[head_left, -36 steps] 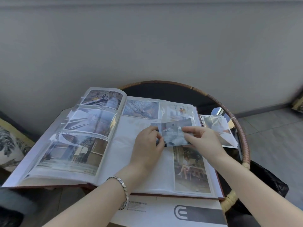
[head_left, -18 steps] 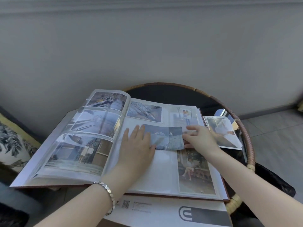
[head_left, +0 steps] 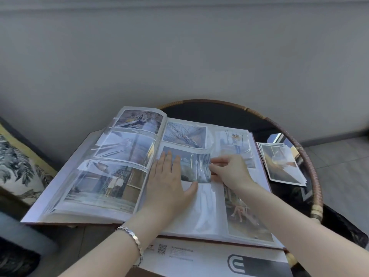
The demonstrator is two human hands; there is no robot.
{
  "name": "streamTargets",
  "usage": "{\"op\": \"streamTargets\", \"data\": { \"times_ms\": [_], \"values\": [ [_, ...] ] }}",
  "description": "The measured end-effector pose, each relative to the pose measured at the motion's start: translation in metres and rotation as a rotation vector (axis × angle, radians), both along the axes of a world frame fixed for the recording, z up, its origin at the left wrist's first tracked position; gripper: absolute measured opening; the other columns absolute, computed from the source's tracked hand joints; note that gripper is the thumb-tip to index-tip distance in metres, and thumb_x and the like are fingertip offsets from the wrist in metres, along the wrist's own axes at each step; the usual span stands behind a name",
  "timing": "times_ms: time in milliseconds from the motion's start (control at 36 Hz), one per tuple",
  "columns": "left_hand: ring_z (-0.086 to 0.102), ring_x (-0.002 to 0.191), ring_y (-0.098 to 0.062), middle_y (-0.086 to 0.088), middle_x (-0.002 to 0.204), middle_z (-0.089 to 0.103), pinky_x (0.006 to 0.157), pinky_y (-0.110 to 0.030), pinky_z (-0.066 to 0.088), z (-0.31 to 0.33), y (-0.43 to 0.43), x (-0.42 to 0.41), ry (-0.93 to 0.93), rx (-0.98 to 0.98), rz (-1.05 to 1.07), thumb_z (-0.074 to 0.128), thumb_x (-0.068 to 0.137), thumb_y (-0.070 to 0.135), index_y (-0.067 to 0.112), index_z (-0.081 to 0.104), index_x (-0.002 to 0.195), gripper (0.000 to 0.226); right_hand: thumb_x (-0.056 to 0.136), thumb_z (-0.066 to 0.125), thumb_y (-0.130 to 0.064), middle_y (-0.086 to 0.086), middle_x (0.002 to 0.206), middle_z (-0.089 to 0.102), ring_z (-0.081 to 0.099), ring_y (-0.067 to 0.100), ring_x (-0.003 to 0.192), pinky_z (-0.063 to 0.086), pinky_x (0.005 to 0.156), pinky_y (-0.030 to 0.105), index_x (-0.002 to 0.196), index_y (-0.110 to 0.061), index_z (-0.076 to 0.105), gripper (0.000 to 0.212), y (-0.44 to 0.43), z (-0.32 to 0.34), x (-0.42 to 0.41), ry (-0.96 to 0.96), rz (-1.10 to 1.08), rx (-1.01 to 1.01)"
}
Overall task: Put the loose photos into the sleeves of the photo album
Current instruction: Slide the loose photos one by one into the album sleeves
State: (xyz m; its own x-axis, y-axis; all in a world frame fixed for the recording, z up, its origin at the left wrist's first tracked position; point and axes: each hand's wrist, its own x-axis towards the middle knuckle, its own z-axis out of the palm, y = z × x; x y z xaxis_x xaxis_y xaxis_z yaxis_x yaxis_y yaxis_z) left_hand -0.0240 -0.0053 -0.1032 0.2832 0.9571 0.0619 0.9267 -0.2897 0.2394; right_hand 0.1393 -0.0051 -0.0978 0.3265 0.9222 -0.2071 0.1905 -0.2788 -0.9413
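Photo: a landscape print [head_left: 189,166] lies in the middle row of the album's right page. Glossy film of a sleeve [head_left: 200,157] wrinkles over its right part; how far in it sits cannot be told.
Photo and hands: it lies between the two hands, its left part under the left fingers and its right edge at the right fingertips.
Left hand: the hand [head_left: 169,182] lies flat, palm down, with fingers [head_left: 167,162] straight and close together on the print and page. The thumb is spread to the right, just below the print's lower edge. It grasps nothing.
Right hand: the hand [head_left: 229,172] has curled fingers, and its thumb and forefinger [head_left: 215,161] pinch the print's right edge. Whether the film is in the pinch too cannot be told.
Arms: both forearms come in from the near edge; the left wrist wears a metal bracelet [head_left: 134,239].
Album: the album [head_left: 201,206] lies open, with filled sleeves on both pages and an empty one below the print.
Stack: loose prints [head_left: 281,164] lie just right of the album.
Table: round, with a dark top and a woven rim [head_left: 317,176].
Writing: a white box [head_left: 209,256] under the album's near edge bears a QR code [head_left: 162,249], a dark rounded logo [head_left: 237,264] and small lines too blurred to read.
Cushion: a leaf-print cushion [head_left: 18,166] sits at far left.
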Motion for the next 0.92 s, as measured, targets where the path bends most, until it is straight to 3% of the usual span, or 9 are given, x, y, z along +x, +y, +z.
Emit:
{"op": "streamTargets", "data": {
  "times_ms": [167,278,417,472,583,667,722,806,917],
  "values": [
    [-0.011,0.145,-0.016,-0.003,0.158,-0.009,0.115,-0.029,-0.011,-0.001,-0.002,0.0,-0.002,0.01,-0.009,0.031,0.091,0.059,0.017,-0.002,0.15,0.08,0.088,0.059,-0.008,0.023,0.084,0.068,0.065,0.022,0.073,0.056,0.083,0.044,0.102,0.013,0.063,0.026,0.004,0.005,0.003,-0.008,0.052,-0.1],
    [-0.009,0.145,-0.015,-0.002,0.159,-0.006,0.116,-0.029,-0.01,-0.002,-0.001,-0.001,-0.018,0.021,-0.01,0.033,0.09,0.059,0.018,0.001,0.15,0.08,0.084,0.064,-0.014,0.03,0.092,0.065,0.067,0.036,0.087,0.051,0.088,0.051,0.1,0.017,0.061,0.036,0.009,0.011,-0.001,-0.085,0.03,-0.103],
    [-0.008,0.145,-0.016,-0.002,0.159,-0.003,0.115,-0.028,-0.011,-0.001,-0.001,-0.002,-0.006,0.033,-0.019,0.032,0.09,0.06,0.017,0.002,0.15,0.08,0.074,0.068,-0.012,0.014,0.064,0.06,0.06,0.024,0.066,0.053,0.071,0.039,0.068,0.009,0.065,0.021,0.013,0.011,-0.002,-0.16,0.007,-0.114],
    [-0.007,0.146,-0.016,-0.003,0.159,-0.003,0.115,-0.029,-0.01,-0.001,-0.001,-0.003,0.002,0.039,-0.019,0.032,0.09,0.061,0.016,0.002,0.15,0.081,0.074,0.069,-0.009,0.014,0.066,0.063,0.065,0.021,0.063,0.055,0.071,0.038,0.073,0.013,0.064,0.022,0.014,0.009,0.001,-0.145,-0.004,-0.121],
    [-0.007,0.146,-0.017,-0.003,0.159,-0.003,0.115,-0.029,-0.011,0.001,-0.002,-0.002,0.005,0.042,-0.037,0.032,0.09,0.06,0.016,0.001,0.15,0.081,0.075,0.072,-0.005,0.01,0.071,0.069,0.068,0.017,0.06,0.059,0.069,0.031,0.072,-0.005,0.07,0.004,0.012,0.01,0.002,-0.118,-0.009,-0.123],
    [-0.007,0.146,-0.017,-0.004,0.159,-0.003,0.114,-0.029,-0.012,0.0,-0.001,-0.002,0.025,0.048,-0.041,0.033,0.089,0.061,0.015,0.002,0.15,0.082,0.076,0.072,-0.006,0.01,0.068,0.069,0.068,0.019,0.06,0.058,0.064,0.029,0.075,-0.005,0.071,0.002,0.012,0.01,0.003,-0.136,-0.019,-0.101],
    [-0.002,0.146,-0.02,-0.006,0.158,0.004,0.115,-0.029,-0.009,-0.002,-0.001,-0.001,0.004,0.039,-0.032,0.031,0.088,0.062,0.012,0.009,0.15,0.082,0.077,0.071,-0.005,0.011,0.069,0.069,0.067,0.018,0.059,0.058,0.062,0.028,0.077,-0.004,0.07,0.001,0.013,0.011,0.002,-0.108,-0.014,-0.105],
    [0.035,0.137,-0.03,-0.016,0.145,0.04,0.112,-0.036,0.012,0.003,-0.002,0.001,0.003,0.059,-0.02,0.023,0.076,0.062,0.004,0.044,0.136,0.086,0.08,0.069,-0.004,0.014,0.074,0.067,0.065,0.02,0.063,0.059,0.065,0.029,0.083,-0.001,0.068,0.004,0.013,0.014,0.0,-0.009,0.02,-0.12],
    [0.005,0.146,-0.02,-0.006,0.157,0.014,0.114,-0.031,-0.008,0.0,-0.002,-0.001,0.059,0.05,-0.069,0.004,0.071,0.066,0.018,0.021,0.148,0.093,0.082,0.064,-0.002,0.015,0.073,0.066,0.067,0.021,0.061,0.06,0.066,0.034,0.088,-0.001,0.063,0.006,0.013,0.015,-0.002,-0.046,0.06,-0.126]
  ]
}}
